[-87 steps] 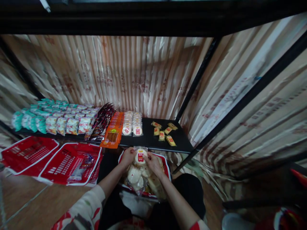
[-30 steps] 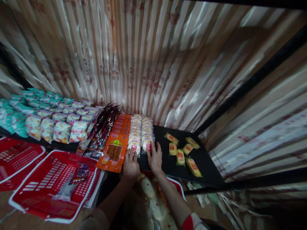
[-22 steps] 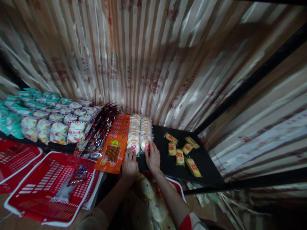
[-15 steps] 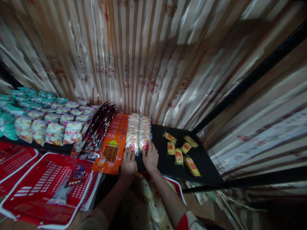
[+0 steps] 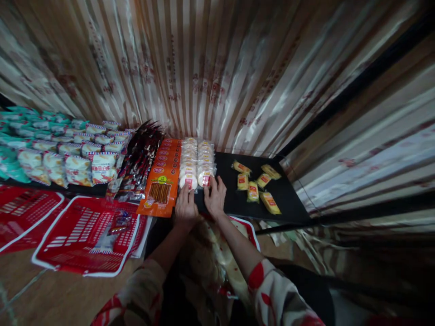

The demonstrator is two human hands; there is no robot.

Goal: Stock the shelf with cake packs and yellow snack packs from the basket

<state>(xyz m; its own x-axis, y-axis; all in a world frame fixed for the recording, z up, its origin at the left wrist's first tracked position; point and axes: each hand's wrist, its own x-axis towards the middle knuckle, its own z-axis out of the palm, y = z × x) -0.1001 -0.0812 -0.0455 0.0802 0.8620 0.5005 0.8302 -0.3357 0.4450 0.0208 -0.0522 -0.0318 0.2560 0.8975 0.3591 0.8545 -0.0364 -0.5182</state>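
Observation:
Two columns of round white crackers in clear wrappers with red labels, a left column [image 5: 189, 167] and a right column [image 5: 205, 163], stand side by side on a black shelf [image 5: 234, 203]. My left hand [image 5: 186, 207] rests at the front of the left column, its fingers stretched out and touching the nearest packet. At the front packet of the right column is my right hand [image 5: 215, 197], fingers apart and slightly bent. Neither hand grips a packet. Against the left column lies a flat orange snack packet [image 5: 163, 181] with brown sticks pictured on it.
Dark shiny snack packets [image 5: 139, 158] and rows of white snack bags [image 5: 78, 167] fill the left side. Several small yellow packets [image 5: 253, 192] lie scattered on the right. Below are a red basket [image 5: 78, 226] and another basket [image 5: 253, 233] with pale packets. A striped curtain [image 5: 190, 68] hangs behind.
The view has tilted down, so the shelf and goods sit higher in the picture. Both hands remain at the front crackers; the right fingers look more spread.

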